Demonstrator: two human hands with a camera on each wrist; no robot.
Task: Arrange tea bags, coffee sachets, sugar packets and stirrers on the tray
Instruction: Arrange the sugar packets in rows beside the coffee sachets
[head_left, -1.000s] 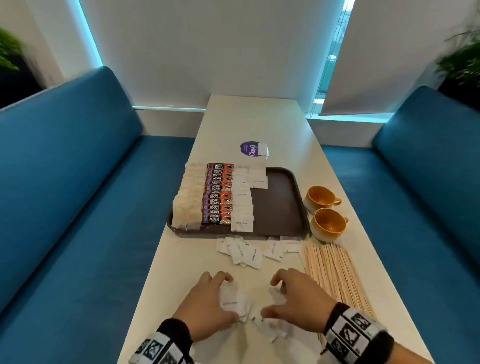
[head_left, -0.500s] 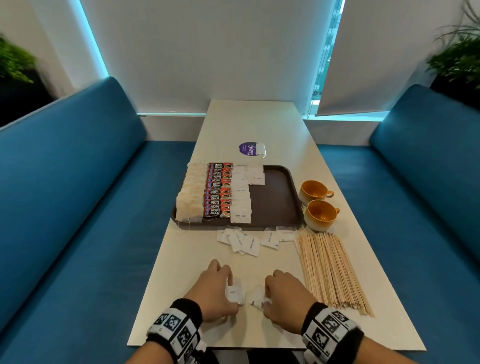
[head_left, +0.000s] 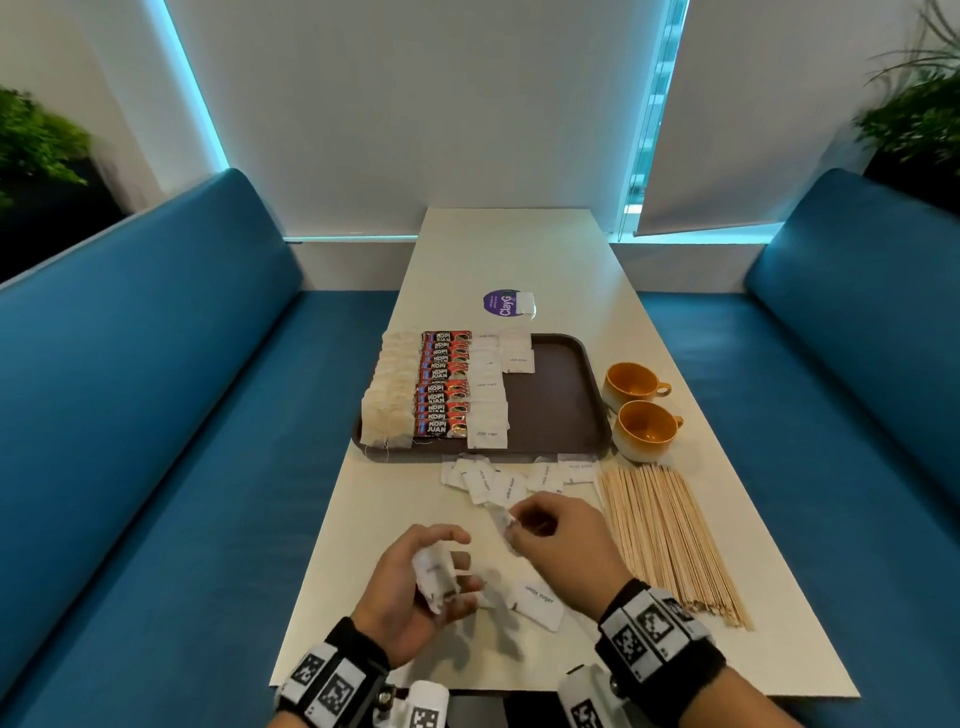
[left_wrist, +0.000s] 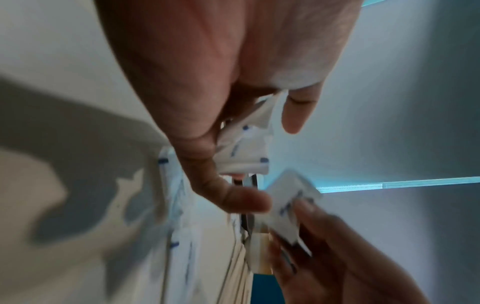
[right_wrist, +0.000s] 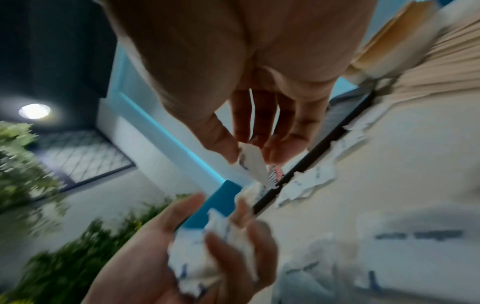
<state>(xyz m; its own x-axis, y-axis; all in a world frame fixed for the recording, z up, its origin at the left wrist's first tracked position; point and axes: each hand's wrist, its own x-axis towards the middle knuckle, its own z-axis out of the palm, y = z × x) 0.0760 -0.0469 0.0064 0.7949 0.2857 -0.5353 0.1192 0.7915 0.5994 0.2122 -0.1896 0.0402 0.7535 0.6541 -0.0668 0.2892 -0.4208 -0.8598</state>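
Motion smears both wrist views: the sugar packets (right_wrist: 207, 259) bunched in the left hand (head_left: 410, 592) can't be counted. At six o'clock, both forearms run off the head view's edge.

Brown tray (head_left: 550, 410): beige tea bags (head_left: 387, 400), red-black coffee sachets (head_left: 441, 384), white sugar packets (head_left: 488, 405) seen on it. Orange cups (head_left: 641, 410), pale wooden stirrers (head_left: 670, 540) noted beside the tray.

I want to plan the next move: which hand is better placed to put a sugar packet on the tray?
Right, probably. The right hand pinches one sugar packet and is nearer the tray. The left hand holds a bunch of packets.
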